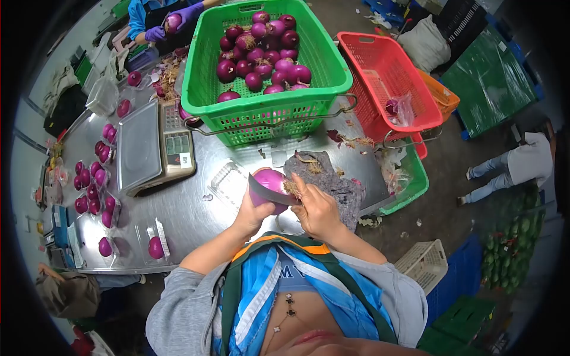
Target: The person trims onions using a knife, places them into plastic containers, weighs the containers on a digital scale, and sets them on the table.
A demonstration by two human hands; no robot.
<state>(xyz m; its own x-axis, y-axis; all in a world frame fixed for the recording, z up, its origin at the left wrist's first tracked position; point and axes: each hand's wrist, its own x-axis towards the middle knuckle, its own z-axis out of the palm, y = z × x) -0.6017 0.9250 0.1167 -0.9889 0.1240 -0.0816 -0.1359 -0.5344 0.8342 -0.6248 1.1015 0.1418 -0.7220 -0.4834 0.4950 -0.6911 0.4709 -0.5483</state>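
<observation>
A large purple onion (271, 180) rests in my left hand (253, 207), whose fingers wrap round its lower left side. My right hand (316, 207) holds a knife (270, 193) by its handle end, and the dark blade lies across the front of the onion. The right thumb and forefinger are beside the onion's dry root end (291, 188). Just right of the hands, a grey cloth (346, 193) lies on the metal table (208, 157) with bits of onion skin on it. An empty clear plastic tray (228, 185) sits left of the onion.
A green basket (267, 113) of onions stands ahead, beside a scale (157, 148). Packed onions (92, 199) lie left. Red (386, 77) and green baskets (409, 187) stand right. Across the table a co-worker's gloved hands (187, 16) hold an onion; another person (525, 160) is far right.
</observation>
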